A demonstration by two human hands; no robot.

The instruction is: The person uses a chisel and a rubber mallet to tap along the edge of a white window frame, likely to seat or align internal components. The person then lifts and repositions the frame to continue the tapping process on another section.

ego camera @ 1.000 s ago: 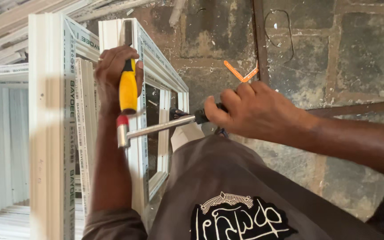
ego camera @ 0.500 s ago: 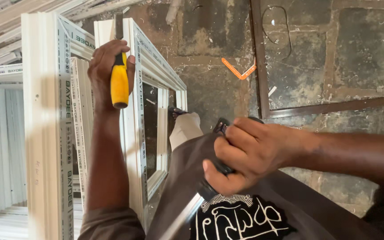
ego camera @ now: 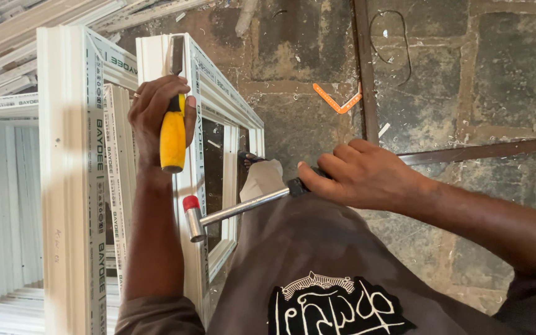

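Gripping upright chisel (ego camera: 174, 133), hammer (ego camera: 237, 211) shaft near-horizontal, head leftward

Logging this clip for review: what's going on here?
A person stands over an upright white window frame. The left hand grips a yellow-handled chisel set against the frame's edge. The right hand holds a hammer, its head just below the chisel's handle end, not touching it. An orange angle piece lies on the stone floor.

The person wears a dark grey-brown shirt (ego camera: 293, 248) with a black-and-white emblem across its front and sleeves pushed up, forearms bare, a thin ring on the left hand (ego camera: 156, 111).
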